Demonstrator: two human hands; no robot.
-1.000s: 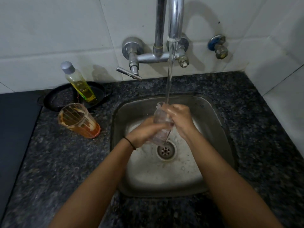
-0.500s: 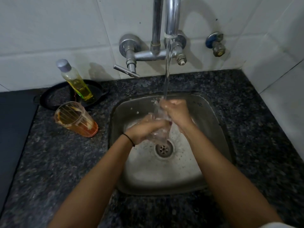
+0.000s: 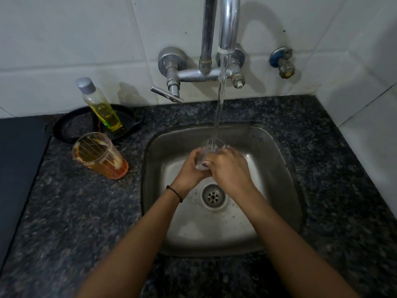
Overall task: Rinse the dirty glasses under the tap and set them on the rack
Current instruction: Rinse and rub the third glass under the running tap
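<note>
A clear glass is held upright over the steel sink, its mouth under the water running from the tap. My left hand wraps its left side and my right hand covers its right side and front, so most of the glass is hidden. A second glass, orange-tinted with pale streaks inside, stands on the dark granite counter left of the sink, untouched. No rack is in view.
A bottle of yellow liquid stands in a black dish behind the orange glass. The tap's lever juts out left of the stream. A blue-handled valve is on the tiled wall. The drain lies below my hands.
The glass was tilted while my hands rubbed it; now it stands upright with the stream falling into its mouth, and both hands have closed around it.
</note>
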